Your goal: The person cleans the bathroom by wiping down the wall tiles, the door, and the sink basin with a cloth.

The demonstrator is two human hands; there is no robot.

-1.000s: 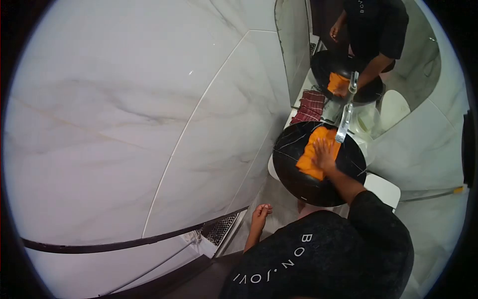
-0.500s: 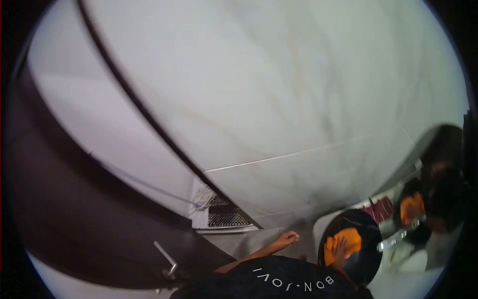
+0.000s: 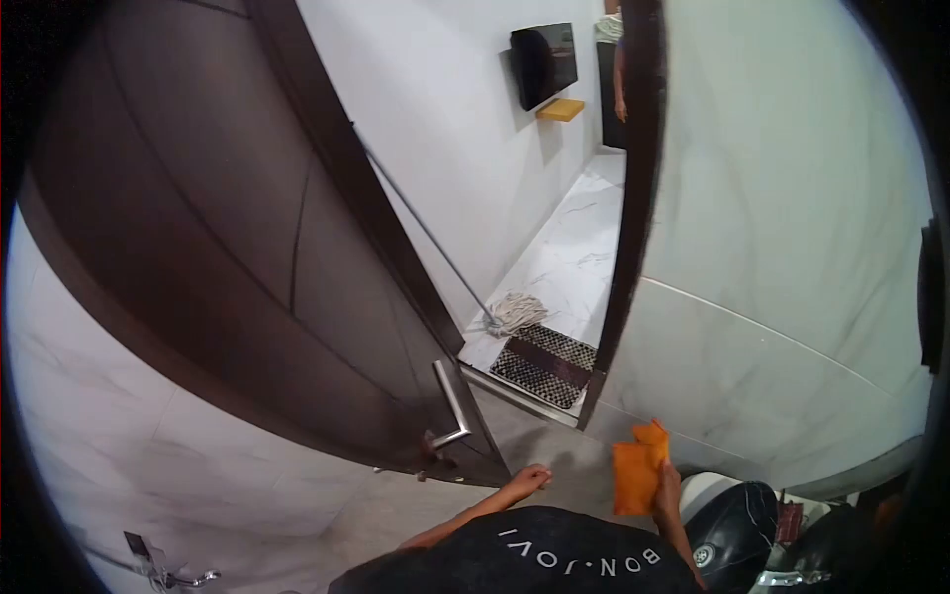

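My right hand (image 3: 668,487) grips an orange cloth (image 3: 635,477), which hangs in front of me over the floor, to the left of a black round basin (image 3: 732,515). The basin's drain shows at its near side, and a chrome faucet (image 3: 792,577) stands at its right. My left hand (image 3: 532,478) hovers in front of my black shirt, its fingers curled in with nothing seen in them. Closest to that hand is the edge of a dark brown door (image 3: 386,346) with a metal handle (image 3: 453,411).
Beyond the open doorway lie a checkered mat (image 3: 544,366) and a mop (image 3: 515,315) leaning on its pole. A wall-mounted TV (image 3: 546,65) and a small yellow shelf (image 3: 561,110) are farther off. Another person's arm (image 3: 620,79) shows at the far door frame. A tap (image 3: 188,577) sits lower left.
My view has swung from the wall and basin toward the doorway. My right hand has lifted the orange cloth out of the basin and moved it left. The left hand stays curled.
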